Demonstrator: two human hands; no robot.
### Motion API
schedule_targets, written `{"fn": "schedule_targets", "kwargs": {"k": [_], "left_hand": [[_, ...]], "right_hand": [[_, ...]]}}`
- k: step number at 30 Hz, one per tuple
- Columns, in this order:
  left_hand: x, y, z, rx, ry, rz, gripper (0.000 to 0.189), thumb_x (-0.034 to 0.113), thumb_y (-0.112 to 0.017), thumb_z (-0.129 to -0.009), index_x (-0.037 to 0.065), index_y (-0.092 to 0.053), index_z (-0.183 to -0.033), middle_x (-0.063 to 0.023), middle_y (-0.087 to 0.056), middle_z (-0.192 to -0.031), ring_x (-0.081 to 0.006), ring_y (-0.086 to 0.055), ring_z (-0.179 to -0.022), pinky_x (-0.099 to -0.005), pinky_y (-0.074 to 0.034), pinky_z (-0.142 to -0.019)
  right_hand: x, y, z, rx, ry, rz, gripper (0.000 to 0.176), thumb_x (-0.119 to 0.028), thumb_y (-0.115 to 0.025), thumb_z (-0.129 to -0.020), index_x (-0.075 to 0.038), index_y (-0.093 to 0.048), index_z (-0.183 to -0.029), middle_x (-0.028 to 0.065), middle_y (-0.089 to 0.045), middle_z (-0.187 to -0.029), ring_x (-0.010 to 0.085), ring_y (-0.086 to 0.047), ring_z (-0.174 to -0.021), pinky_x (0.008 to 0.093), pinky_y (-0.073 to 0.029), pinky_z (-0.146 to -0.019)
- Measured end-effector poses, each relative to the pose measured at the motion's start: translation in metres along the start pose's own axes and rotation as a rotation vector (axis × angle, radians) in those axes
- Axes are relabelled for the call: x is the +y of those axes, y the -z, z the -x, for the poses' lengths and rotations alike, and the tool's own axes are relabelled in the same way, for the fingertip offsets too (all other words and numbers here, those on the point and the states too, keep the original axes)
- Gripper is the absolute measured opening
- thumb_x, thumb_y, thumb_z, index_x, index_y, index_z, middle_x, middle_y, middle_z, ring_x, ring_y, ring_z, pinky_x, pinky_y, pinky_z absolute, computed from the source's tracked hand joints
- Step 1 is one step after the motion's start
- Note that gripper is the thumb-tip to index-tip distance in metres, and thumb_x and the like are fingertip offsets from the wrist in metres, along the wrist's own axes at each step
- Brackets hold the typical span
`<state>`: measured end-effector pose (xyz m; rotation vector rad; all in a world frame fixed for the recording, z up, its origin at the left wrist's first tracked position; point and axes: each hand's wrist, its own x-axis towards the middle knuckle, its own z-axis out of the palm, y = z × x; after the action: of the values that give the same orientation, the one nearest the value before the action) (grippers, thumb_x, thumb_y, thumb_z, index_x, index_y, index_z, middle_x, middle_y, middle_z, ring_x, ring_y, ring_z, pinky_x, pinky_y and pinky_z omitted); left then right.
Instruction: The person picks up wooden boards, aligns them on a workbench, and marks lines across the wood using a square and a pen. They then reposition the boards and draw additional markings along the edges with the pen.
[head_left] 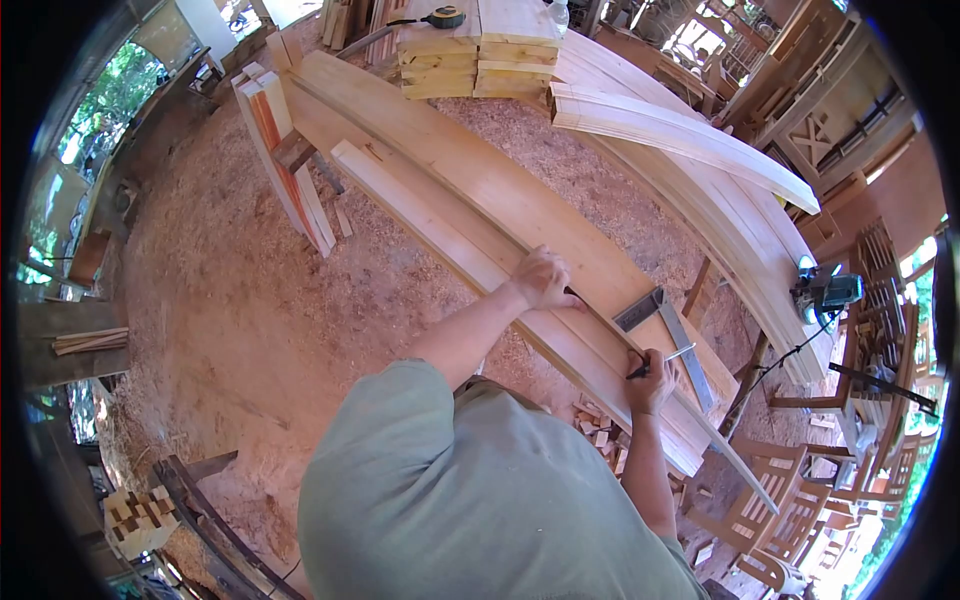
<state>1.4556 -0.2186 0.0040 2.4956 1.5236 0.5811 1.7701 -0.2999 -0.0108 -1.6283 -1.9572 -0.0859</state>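
Observation:
My left hand [543, 279] is closed at the edge of a long narrow strip [460, 210] on the wooden boards, with a small dark object at its fingers that is too small to name. My right hand [652, 382] is closed around a pen-like tool [681, 352] with a pale shaft, near the strip's lower right end. Just beyond it a metal square [684, 350] with a dark stock lies on the wide board [500, 185]. Nearer my body runs a narrower pale board [430, 225].
Stacked planks [480, 60] with a tape measure [445, 17] stand at the top. Curved long boards [690, 150] and a power tool [838, 291] are at right. Wooden chairs [780, 500] stand lower right; upright pieces [285, 160] lean at upper left.

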Motion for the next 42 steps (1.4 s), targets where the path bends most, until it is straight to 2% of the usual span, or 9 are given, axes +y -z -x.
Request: {"fn": "schedule_targets", "kwargs": {"k": [8, 14, 20, 22, 32, 35, 42], "left_hand": [[0.000, -0.003, -0.001, -0.008, 0.015, 0.015, 0.076, 0.080, -0.067, -0.070, 0.005, -0.075, -0.076, -0.0115, -0.074, -0.085, -0.0268, -0.070, -0.092, -0.0382, -0.046, -0.091], [-0.002, -0.004, -0.001, -0.006, 0.019, -0.005, 0.074, 0.079, -0.067, -0.070, 0.006, -0.075, -0.077, -0.0110, -0.074, -0.085, -0.0257, -0.070, -0.092, -0.0378, -0.045, -0.092], [-0.002, -0.009, 0.001, 0.025, 0.011, -0.018, 0.074, 0.079, -0.066, -0.071, 0.006, -0.075, -0.077, -0.0105, -0.074, -0.084, -0.0244, -0.070, -0.092, -0.0371, -0.045, -0.091], [-0.004, -0.014, 0.001, 0.164, -0.043, -0.029, 0.070, 0.077, -0.071, -0.068, 0.007, -0.070, -0.065, -0.0087, -0.070, -0.073, -0.0245, -0.070, -0.081, -0.0367, -0.047, -0.085], [-0.003, -0.014, 0.002, 0.147, -0.049, -0.011, 0.067, 0.075, -0.073, -0.068, 0.009, -0.070, -0.064, -0.0067, -0.070, -0.073, -0.0240, -0.069, -0.080, -0.0371, -0.047, -0.083], [-0.003, -0.014, 0.000, 0.055, -0.011, -0.006, 0.071, 0.079, -0.067, -0.070, 0.008, -0.075, -0.072, -0.0110, -0.073, -0.079, -0.0254, -0.071, -0.086, -0.0388, -0.046, -0.086], [-0.010, -0.021, 0.000, 0.108, -0.039, -0.031, 0.067, 0.076, -0.073, -0.067, 0.008, -0.071, -0.066, -0.0107, -0.070, -0.072, -0.0269, -0.070, -0.078, -0.0398, -0.049, -0.078]], "right_hand": [[-0.006, 0.004, 0.000, -0.011, -0.060, -0.027, 0.020, -0.023, -0.081, -0.078, -0.011, -0.065, -0.083, 0.0092, -0.068, -0.078, 0.0313, -0.064, -0.084, 0.0432, -0.045, -0.081], [-0.004, 0.003, 0.000, 0.047, -0.009, -0.049, 0.020, -0.022, -0.081, -0.077, -0.012, -0.065, -0.084, 0.0081, -0.066, -0.075, 0.0307, -0.064, -0.082, 0.0429, -0.045, -0.081], [-0.008, 0.007, 0.000, 0.056, 0.017, -0.038, 0.019, -0.019, -0.081, -0.076, -0.012, -0.065, -0.084, 0.0059, -0.066, -0.078, 0.0295, -0.063, -0.083, 0.0422, -0.044, -0.083], [-0.008, 0.007, -0.001, 0.054, 0.010, -0.026, 0.019, -0.018, -0.081, -0.076, -0.012, -0.065, -0.084, 0.0059, -0.066, -0.078, 0.0293, -0.063, -0.083, 0.0423, -0.043, -0.083], [-0.008, 0.006, 0.001, 0.029, -0.004, -0.012, 0.019, -0.017, -0.080, -0.076, -0.012, -0.064, -0.087, 0.0080, -0.066, -0.078, 0.0320, -0.063, -0.082, 0.0434, -0.044, -0.081], [-0.008, 0.006, 0.000, 0.016, -0.018, -0.008, 0.020, -0.017, -0.080, -0.076, -0.012, -0.064, -0.087, 0.0078, -0.065, -0.077, 0.0317, -0.063, -0.082, 0.0434, -0.044, -0.081], [-0.007, 0.005, 0.000, 0.031, -0.025, -0.056, 0.022, -0.019, -0.081, -0.076, -0.012, -0.063, -0.087, 0.0069, -0.066, -0.077, 0.0300, -0.063, -0.080, 0.0427, -0.044, -0.082]]}}
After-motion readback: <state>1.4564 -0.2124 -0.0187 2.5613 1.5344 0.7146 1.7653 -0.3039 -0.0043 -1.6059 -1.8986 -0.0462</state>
